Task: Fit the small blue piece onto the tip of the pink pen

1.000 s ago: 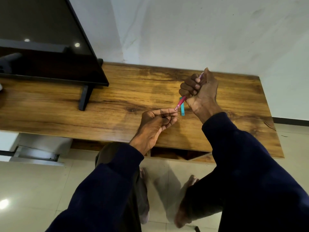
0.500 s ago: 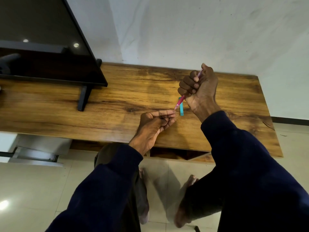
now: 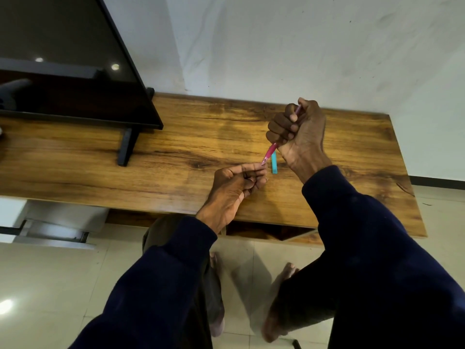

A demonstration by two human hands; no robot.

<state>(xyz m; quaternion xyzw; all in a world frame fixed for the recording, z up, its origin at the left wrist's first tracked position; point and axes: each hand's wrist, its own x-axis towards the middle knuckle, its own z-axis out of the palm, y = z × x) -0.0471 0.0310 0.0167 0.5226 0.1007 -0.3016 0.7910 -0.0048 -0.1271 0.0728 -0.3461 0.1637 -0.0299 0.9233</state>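
Above open tabletop (image 3: 327, 197), right hand (image 3: 302, 137) grips pen (image 3: 270, 152); left hand (image 3: 236, 182) seemingly pinches its tip.

This looks like a room in a home, probably a living room. A flat television (image 3: 63, 59) stands on its black foot on a long wooden worktop (image 3: 176, 137) with an open shelf below. The worktop is placed against a plain white wall (image 3: 302, 46). The floor (image 3: 50, 285) has pale shiny tiles, and the person stands on it with bare feet (image 3: 276, 311).
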